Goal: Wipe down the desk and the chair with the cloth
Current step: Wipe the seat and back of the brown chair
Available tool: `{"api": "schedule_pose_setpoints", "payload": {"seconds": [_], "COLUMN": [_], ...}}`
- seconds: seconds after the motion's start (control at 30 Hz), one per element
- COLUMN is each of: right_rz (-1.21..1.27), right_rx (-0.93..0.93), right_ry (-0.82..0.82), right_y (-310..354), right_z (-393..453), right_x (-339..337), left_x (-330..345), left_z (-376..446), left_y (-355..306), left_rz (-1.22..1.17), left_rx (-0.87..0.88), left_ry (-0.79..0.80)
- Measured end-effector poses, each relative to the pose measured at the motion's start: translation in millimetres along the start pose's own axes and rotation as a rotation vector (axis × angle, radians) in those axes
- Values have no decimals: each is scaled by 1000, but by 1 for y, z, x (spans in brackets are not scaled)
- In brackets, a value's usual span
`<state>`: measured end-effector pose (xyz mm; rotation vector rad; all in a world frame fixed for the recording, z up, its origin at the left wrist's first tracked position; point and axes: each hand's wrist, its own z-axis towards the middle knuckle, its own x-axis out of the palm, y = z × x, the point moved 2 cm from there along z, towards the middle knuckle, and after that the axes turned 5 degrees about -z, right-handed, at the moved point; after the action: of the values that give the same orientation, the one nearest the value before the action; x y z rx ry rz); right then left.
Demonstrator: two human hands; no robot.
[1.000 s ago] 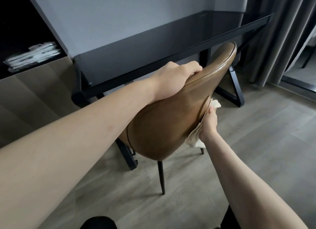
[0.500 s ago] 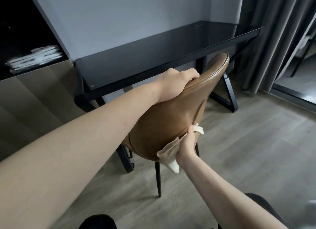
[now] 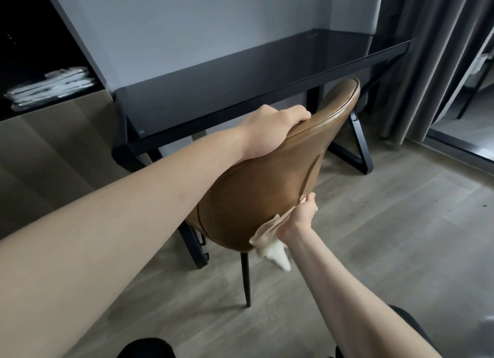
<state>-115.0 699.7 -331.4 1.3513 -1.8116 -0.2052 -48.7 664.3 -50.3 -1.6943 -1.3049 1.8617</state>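
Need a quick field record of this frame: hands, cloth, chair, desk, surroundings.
left hand: grips the top edge of the chair back
right hand: holds the cloth against the chair back's lower right edge
cloth: pale, bunched, a loose end hanging below the hand
chair: brown, thin black legs, back facing the camera, in front of the desk
desk: black glossy top, black frame, against the wall
curtain: grey, right of the desk
shelf items: stack of white packets, left
floor: wood-look boards

Grey wall, wood floor, grey curtain
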Motion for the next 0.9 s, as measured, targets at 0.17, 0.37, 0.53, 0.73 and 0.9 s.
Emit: {"api": "schedule_pose_setpoints", "payload": {"seconds": [0.17,0.37,0.53,0.73,0.9], "right_rz": [-65,-160,-228,-112,-16], "right_rx": [-26,-75,-62,149,319], "right_ry": [46,87,64,88,118], "right_y": [41,63,37,-6,-55], "right_z": [45,54,38,-28,-85], "right_x": [-4,-11,-13,-15,-5], "left_x": [1,0,0,-2,-1], "left_z": [9,13,12,1,-6], "left_y": [3,7,7,0,-2], "left_rz": [-17,-21,-34,-2,-6], "left_rx": [41,57,40,-8,-20], "left_ry": [13,21,12,-9,-13]}}
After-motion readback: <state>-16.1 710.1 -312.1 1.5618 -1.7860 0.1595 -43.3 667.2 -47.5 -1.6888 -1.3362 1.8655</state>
